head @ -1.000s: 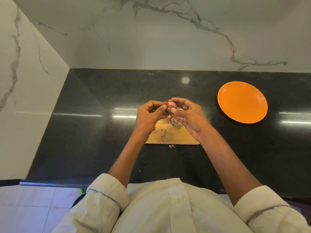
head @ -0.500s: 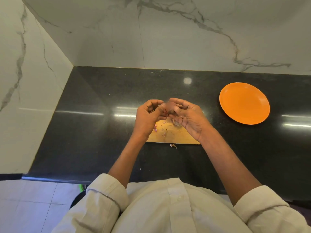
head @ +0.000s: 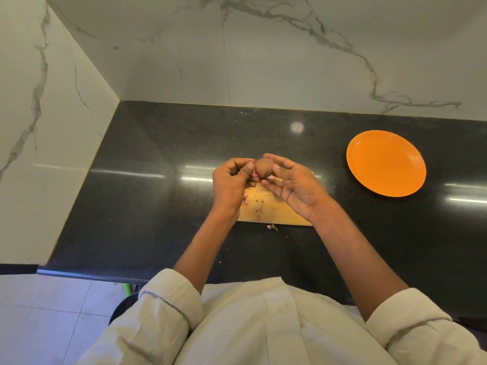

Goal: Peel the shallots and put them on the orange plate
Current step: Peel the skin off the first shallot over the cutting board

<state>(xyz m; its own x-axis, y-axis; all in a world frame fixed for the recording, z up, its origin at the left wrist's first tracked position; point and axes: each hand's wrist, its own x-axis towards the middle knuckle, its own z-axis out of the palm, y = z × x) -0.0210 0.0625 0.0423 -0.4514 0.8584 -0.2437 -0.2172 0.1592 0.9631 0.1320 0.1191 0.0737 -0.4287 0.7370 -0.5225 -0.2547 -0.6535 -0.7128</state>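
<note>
Shallot [head: 263, 167] pinched by both hands (above board [head: 274, 210]); orange plate [head: 386, 163] right

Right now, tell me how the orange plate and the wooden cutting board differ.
The orange plate is round; the cutting board has straight edges and a square corner. The plate lies bare in full view, while the board carries pink peel scraps and is partly hidden under the left hand and right hand, which hold a shallot. Both lie flat on the black counter.

Home kitchen, black granite countertop [head: 163, 206], marble-veined wall tiles [head: 290, 61], wooden chopping board [head: 268, 209], orange plate [head: 386, 163]
</note>
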